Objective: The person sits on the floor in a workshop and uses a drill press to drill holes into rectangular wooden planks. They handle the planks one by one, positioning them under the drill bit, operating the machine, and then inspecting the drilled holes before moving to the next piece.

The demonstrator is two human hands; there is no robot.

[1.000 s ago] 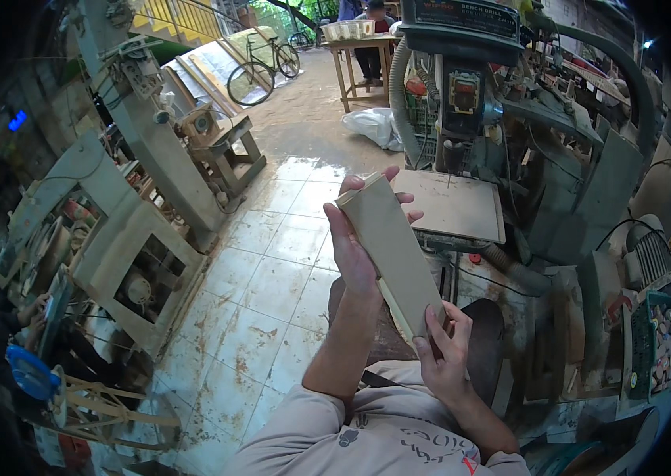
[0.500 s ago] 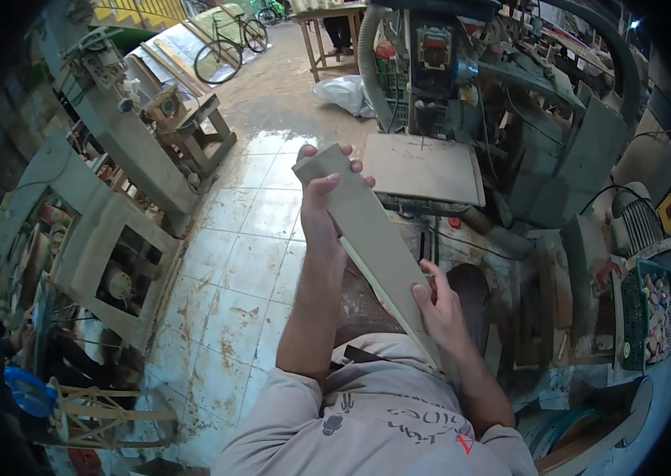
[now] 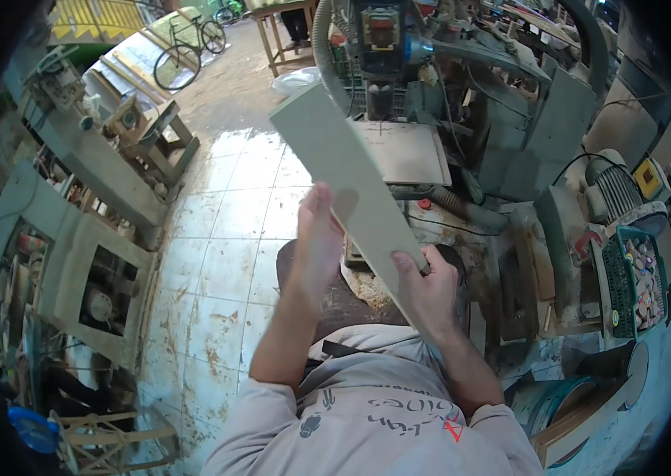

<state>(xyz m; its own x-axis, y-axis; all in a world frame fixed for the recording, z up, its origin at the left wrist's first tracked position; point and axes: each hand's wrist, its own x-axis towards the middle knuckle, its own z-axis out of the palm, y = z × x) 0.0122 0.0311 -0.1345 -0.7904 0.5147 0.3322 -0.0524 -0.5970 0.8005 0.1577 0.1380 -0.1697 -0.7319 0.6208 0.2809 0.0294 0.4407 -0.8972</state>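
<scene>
A long, flat grey-green board (image 3: 349, 170) slants up and away from my lap, its squared far end pointing to the upper left. My right hand (image 3: 433, 289) is closed on the lower part, thumb lying on the upper face and fingers round the right edge. Beside the left edge, about midway along, is my left hand (image 3: 320, 234). Motion smears it and the board's edge partly hides its fingers; whether it touches the board I cannot tell.
A machine with a flat table (image 3: 419, 151) stands ahead. At right are a motor (image 3: 615, 190) and a green basket (image 3: 621, 278) of small pieces. Dusty machine frames (image 3: 86, 278) line the left side of the tiled floor (image 3: 220, 262). A bicycle (image 3: 189, 51) stands far off.
My left hand has left the board's far end and come down along its left edge. The board's far end has risen up and left. My right hand keeps its hold. The view has shifted slightly.
</scene>
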